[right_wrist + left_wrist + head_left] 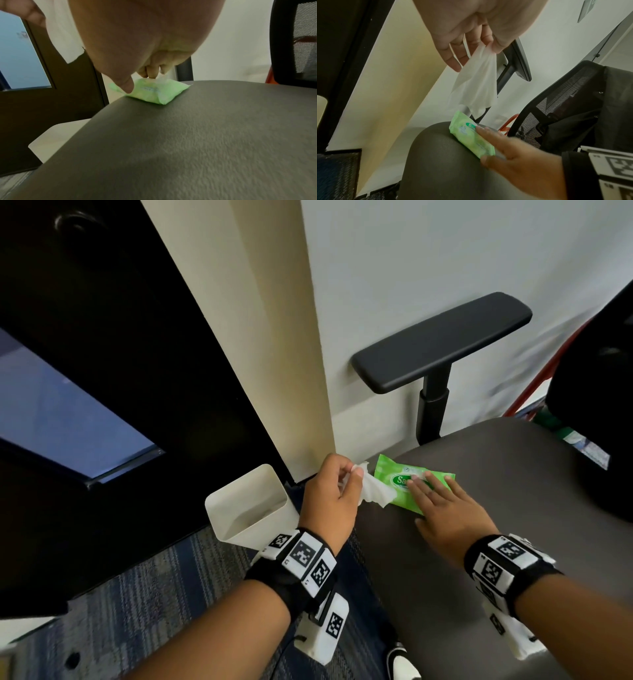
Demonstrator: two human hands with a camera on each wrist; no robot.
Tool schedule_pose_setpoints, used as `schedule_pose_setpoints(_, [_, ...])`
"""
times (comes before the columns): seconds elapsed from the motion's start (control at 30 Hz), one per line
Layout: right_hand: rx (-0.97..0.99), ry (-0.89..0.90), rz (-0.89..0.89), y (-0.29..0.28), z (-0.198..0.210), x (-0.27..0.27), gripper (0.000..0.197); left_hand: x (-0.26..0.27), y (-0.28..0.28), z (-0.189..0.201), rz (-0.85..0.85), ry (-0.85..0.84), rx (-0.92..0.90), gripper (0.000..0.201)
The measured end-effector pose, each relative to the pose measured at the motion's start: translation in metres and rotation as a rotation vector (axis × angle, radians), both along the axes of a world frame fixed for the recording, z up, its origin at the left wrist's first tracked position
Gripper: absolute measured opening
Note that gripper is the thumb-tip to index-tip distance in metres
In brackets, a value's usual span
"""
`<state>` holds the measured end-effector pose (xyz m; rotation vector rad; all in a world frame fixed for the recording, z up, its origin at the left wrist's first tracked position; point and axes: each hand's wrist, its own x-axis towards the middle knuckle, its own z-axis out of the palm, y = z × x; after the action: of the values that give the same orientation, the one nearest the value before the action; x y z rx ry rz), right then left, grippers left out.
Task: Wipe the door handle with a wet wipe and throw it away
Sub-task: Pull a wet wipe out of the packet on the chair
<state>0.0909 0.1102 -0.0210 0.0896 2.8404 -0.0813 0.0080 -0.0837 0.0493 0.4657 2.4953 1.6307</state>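
A green pack of wet wipes [394, 479] [469, 136] [154, 93] lies on the front left corner of the grey chair seat [479, 508]. My left hand [337, 491] [471, 33] pinches a white wet wipe [375, 493] [476, 83] between thumb and fingers; the wipe hangs above the pack's left end. My right hand [442, 505] [508, 150] [137, 54] lies on the pack with straight fingers, pressing it onto the seat. The dark door [102, 354] stands to the left; its handle is not in view.
A white open bin [250, 505] stands on the carpet between the door and the chair. The chair's black armrest [442, 340] and mesh backrest [573, 101] rise behind and right of the seat. A cream door frame [267, 337] runs beside the wall.
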Motion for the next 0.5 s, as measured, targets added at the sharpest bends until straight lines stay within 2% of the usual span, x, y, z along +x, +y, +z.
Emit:
schedule_pose_setpoints(0.13, [-0.068, -0.156, 0.002, 0.002, -0.007, 0.011, 0.078, 0.004, 0.000, 0.001, -0.021, -0.022, 0.026, 0.010])
schedule_pose_setpoints(0.23, [-0.103, -0.166, -0.031, 0.004, 0.000, 0.002, 0.070, 0.004, 0.002, 0.002, -0.039, -0.034, 0.026, 0.009])
schedule_pose_setpoints(0.33, [-0.132, -0.008, -0.099, 0.004, 0.010, -0.012, 0.052, 0.003, 0.004, 0.002, -0.050, -0.024, 0.014, 0.009])
schedule_pose_setpoints(0.5, [-0.012, 0.270, -0.122, -0.010, 0.026, -0.032, 0.029, 0.002, 0.006, 0.003, -0.067, -0.015, 0.001, 0.010])
